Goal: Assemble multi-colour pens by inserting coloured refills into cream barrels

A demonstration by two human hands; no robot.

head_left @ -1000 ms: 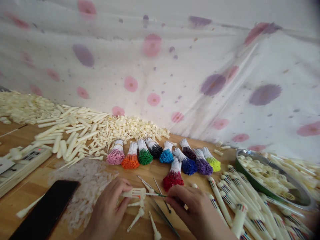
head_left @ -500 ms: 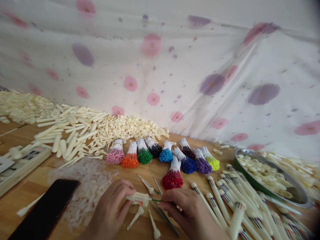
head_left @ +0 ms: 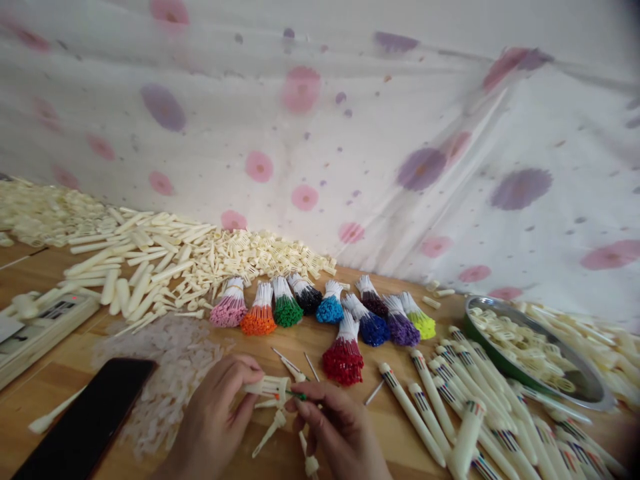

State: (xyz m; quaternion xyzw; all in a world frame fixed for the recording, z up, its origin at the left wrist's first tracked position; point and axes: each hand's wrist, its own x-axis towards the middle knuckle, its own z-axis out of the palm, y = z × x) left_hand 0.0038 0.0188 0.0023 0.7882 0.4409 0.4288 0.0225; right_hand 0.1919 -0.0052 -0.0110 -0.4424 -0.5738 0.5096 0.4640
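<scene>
My left hand [head_left: 215, 410] pinches a cream slotted pen sleeve [head_left: 270, 385], held sideways above the table. An orange bit shows at the sleeve's lower side. In my right hand [head_left: 343, 427], thumb and fingers close on a pen refill with a green end [head_left: 300, 396], its thin shaft reaching into the sleeve's right end. Below the sleeve lies a cream cone-shaped pen tip [head_left: 270, 433]; another cone [head_left: 310, 461] is partly covered by my right hand. Behind my hands lie loose thin refills [head_left: 311, 367]. The nearest refill bundle is red [head_left: 344, 357].
Refill bundles in several colours stand behind, such as the orange bundle [head_left: 259, 319]. Cream pen parts [head_left: 145, 260] are heaped at the back left. A phone [head_left: 90, 417] and clear plastic bits [head_left: 167, 380] lie left. Multicolour pens [head_left: 410, 417] and a metal-rimmed bowl [head_left: 520, 373] are right.
My right hand has moved left toward the sleeve, bringing the green end of the refill close against its opening. A loose refill right of my hand has come into view.
</scene>
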